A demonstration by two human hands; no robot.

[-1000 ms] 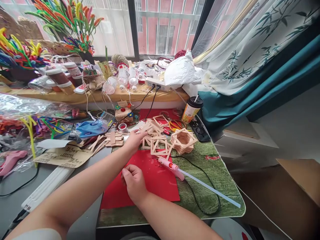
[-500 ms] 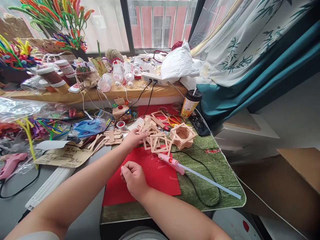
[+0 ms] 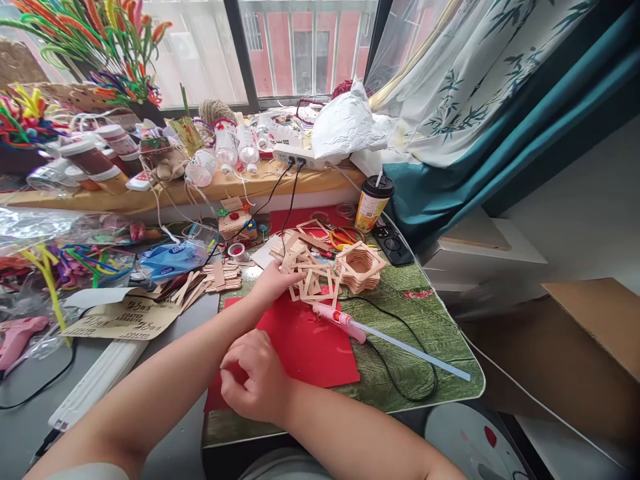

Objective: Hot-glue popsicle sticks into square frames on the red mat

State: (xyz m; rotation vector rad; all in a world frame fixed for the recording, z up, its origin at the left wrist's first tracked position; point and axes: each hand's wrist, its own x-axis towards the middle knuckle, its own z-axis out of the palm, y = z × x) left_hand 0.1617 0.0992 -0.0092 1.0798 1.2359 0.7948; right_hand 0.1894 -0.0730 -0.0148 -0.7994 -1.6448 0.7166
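My left hand [image 3: 274, 283] reaches to the pile of wooden stick frames [image 3: 315, 281]; its fingers touch the pile's left edge, and whether they grip a frame is hard to tell. Curled over the red sheet [image 3: 305, 350], my right hand [image 3: 253, 377] has thumb and fingers bent together, and anything between them is too small to make out. Right of the pile stands a stacked star-shaped wooden ring [image 3: 361, 267]. A pink glue gun [image 3: 340, 320] with a long clear glue stick lies at the sheet's right edge.
A drink cup [image 3: 374, 203] and black phone-like device [image 3: 394, 243] stand behind the ring. Loose sticks [image 3: 223, 275], a tape roll [image 3: 237, 252] and a blue packet [image 3: 173, 259] lie to the left. The glue gun's black cable loops over the green board [image 3: 400, 347].
The view has shifted slightly. My right hand has moved left and a little down, its fingers curled differently. My left hand's fingers have shifted slightly over the pile's edge.
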